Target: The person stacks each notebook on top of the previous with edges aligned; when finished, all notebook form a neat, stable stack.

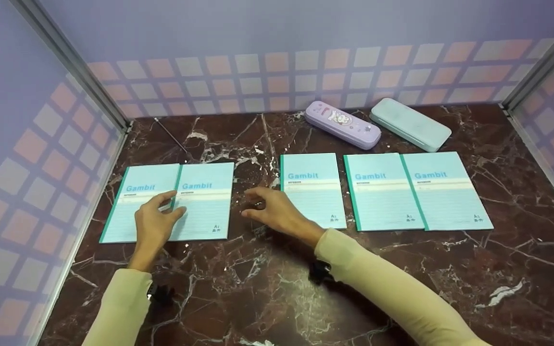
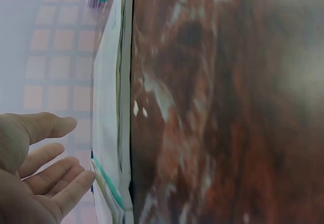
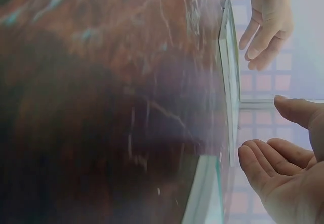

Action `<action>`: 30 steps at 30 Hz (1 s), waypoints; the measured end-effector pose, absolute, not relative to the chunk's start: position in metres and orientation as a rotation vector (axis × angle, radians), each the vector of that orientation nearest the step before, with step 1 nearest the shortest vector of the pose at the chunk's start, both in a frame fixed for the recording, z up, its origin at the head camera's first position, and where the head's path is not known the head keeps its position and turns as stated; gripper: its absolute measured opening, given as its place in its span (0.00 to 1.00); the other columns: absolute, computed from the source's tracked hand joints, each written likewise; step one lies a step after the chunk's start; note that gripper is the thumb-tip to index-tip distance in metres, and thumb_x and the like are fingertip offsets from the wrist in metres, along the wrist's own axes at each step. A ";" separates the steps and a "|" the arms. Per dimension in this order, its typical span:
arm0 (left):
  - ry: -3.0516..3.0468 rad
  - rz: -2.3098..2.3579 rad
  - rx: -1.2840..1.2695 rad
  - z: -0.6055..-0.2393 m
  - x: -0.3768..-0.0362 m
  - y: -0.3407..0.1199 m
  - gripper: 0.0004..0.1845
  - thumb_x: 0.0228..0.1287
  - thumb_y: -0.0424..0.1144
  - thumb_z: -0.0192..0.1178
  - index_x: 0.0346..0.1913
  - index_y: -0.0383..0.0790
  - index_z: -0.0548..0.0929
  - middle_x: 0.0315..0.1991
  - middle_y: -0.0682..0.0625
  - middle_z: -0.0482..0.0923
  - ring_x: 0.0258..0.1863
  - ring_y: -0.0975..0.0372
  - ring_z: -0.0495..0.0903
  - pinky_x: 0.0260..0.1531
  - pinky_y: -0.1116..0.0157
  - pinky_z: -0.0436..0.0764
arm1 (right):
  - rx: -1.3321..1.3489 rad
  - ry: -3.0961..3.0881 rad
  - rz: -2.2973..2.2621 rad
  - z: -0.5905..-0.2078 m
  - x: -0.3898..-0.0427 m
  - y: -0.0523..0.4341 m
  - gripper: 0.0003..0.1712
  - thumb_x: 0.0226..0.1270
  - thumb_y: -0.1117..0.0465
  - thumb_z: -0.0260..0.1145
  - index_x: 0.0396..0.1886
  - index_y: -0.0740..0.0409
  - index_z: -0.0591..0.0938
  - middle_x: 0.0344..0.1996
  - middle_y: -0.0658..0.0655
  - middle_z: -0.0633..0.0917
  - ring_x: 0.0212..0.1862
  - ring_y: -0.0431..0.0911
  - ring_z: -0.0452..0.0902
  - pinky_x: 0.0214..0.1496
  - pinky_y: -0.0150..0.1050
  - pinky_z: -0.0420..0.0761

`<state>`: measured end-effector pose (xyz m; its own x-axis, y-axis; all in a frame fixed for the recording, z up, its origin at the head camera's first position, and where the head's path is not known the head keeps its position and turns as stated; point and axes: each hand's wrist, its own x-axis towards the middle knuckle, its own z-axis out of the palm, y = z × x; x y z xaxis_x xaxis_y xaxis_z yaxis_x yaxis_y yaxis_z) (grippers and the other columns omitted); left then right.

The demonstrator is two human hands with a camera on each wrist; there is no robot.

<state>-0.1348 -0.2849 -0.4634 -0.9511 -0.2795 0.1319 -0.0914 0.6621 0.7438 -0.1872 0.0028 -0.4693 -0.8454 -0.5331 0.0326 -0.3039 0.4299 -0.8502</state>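
Two pale blue Gambit notebooks lie side by side at the left: an outer notebook (image 1: 130, 204) and an inner notebook (image 1: 205, 202), whose green spine meets the outer one's right edge. Over that seam is my left hand (image 1: 156, 218), thumb and fingers apart and holding nothing; whether a fingertip touches a cover I cannot tell. My right hand (image 1: 277, 211) hovers between the two groups of notebooks, its fingers loosely bent and nothing in them. Just right of it lies a single notebook (image 1: 313, 187), partly behind the wrist. In the right wrist view, the right hand (image 3: 288, 168) has its thumb well apart.
Further right lie a fourth notebook (image 1: 385, 202) and a notebook (image 1: 450, 197) beside it. A purple pencil case (image 1: 342, 125) and a mint pencil case (image 1: 410, 124) rest at the back. A thin pencil-like stick (image 1: 171, 134) lies back left. Panel walls (image 1: 258, 29) enclose the marble-patterned table (image 1: 258, 307).
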 end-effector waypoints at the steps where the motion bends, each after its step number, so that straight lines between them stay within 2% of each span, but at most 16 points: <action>1: -2.652 -1.154 0.303 -0.463 -0.134 -0.286 0.24 0.67 0.28 0.72 0.64 0.26 0.83 0.59 0.28 0.82 0.55 0.37 0.85 0.56 0.45 0.85 | -0.725 2.442 -1.377 -0.470 -0.187 0.001 0.32 0.71 0.58 0.76 0.70 0.65 0.79 0.60 0.61 0.86 0.61 0.53 0.83 0.67 0.43 0.80; 7: -2.712 -1.093 0.297 -0.464 -0.129 -0.290 0.22 0.68 0.29 0.70 0.63 0.27 0.85 0.55 0.29 0.85 0.54 0.37 0.85 0.58 0.42 0.83 | -0.707 2.417 -1.360 -0.478 -0.192 -0.007 0.31 0.72 0.58 0.75 0.69 0.65 0.79 0.61 0.61 0.85 0.61 0.53 0.83 0.64 0.40 0.82; 16: -2.719 -0.966 0.256 -0.470 -0.128 -0.289 0.16 0.66 0.26 0.70 0.56 0.26 0.88 0.50 0.29 0.86 0.51 0.36 0.86 0.54 0.40 0.83 | -0.710 2.403 -1.375 -0.485 -0.194 -0.013 0.27 0.73 0.63 0.74 0.68 0.66 0.81 0.58 0.63 0.86 0.59 0.54 0.84 0.62 0.39 0.83; 20: -2.728 -0.914 0.275 -0.472 -0.127 -0.287 0.14 0.67 0.25 0.68 0.55 0.29 0.90 0.51 0.31 0.87 0.49 0.38 0.87 0.46 0.42 0.84 | -0.726 2.402 -1.371 -0.487 -0.193 -0.017 0.26 0.72 0.64 0.74 0.67 0.65 0.82 0.58 0.62 0.87 0.58 0.53 0.85 0.61 0.37 0.84; 23: -2.723 -0.895 0.267 -0.475 -0.126 -0.286 0.14 0.68 0.24 0.67 0.54 0.30 0.90 0.53 0.32 0.86 0.40 0.40 0.87 0.34 0.49 0.82 | -0.729 2.400 -1.353 -0.487 -0.192 -0.020 0.26 0.73 0.63 0.74 0.67 0.64 0.82 0.58 0.61 0.87 0.57 0.52 0.85 0.60 0.36 0.84; 25: -2.722 -0.895 0.259 -0.476 -0.126 -0.284 0.14 0.68 0.25 0.67 0.54 0.30 0.90 0.54 0.33 0.86 0.35 0.42 0.86 0.31 0.54 0.78 | -0.730 2.396 -1.343 -0.487 -0.191 -0.022 0.26 0.73 0.63 0.74 0.67 0.64 0.82 0.59 0.61 0.87 0.57 0.52 0.85 0.60 0.35 0.83; 27: -2.726 -0.899 0.250 -0.477 -0.126 -0.283 0.14 0.69 0.25 0.66 0.55 0.30 0.90 0.56 0.34 0.84 0.36 0.41 0.87 0.30 0.55 0.76 | -0.729 2.395 -1.335 -0.486 -0.191 -0.023 0.26 0.73 0.63 0.73 0.68 0.63 0.82 0.59 0.61 0.87 0.57 0.51 0.85 0.60 0.35 0.83; 30: -2.732 -0.898 0.243 -0.476 -0.126 -0.280 0.14 0.69 0.25 0.66 0.55 0.30 0.90 0.58 0.35 0.83 0.45 0.39 0.88 0.34 0.51 0.80 | -0.730 2.397 -1.335 -0.486 -0.191 -0.025 0.26 0.73 0.64 0.73 0.68 0.63 0.82 0.60 0.61 0.87 0.57 0.51 0.85 0.60 0.35 0.84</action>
